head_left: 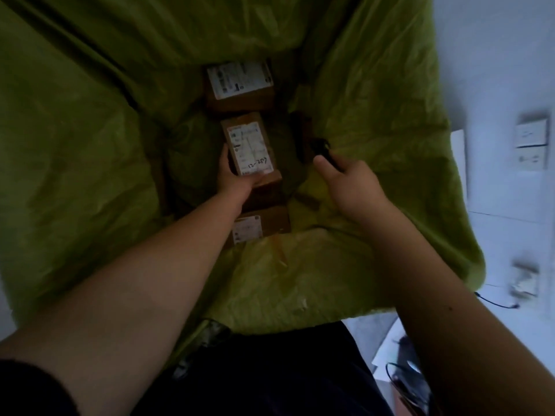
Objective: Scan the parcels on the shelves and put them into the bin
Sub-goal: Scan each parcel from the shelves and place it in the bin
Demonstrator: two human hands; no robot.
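The green bin (90, 145) fills nearly the whole frame, its soft liner slumping in folds toward a dark well at the centre. Down in that well lie the parcels: one box (240, 82) at the upper centre, label up, and another (261, 225) just below the middle, partly hidden under the left wrist. Both lie flat, label side showing, so they look already dropped in.

Now the live one: the held box (250, 148), dead centre, between those two. The left hand (232, 175) reaches deep in and grasps its near end, thumb along the left edge, fingers under the bottom edge. It looks like a lowering grip, setting the box down rather than tossing it. Whether the box already rests on the liner, I cannot tell.

Right of centre, the right hand (351, 178) is clenched round a small black scanner (326, 151), held clear of the well, probably to keep it out of the way.
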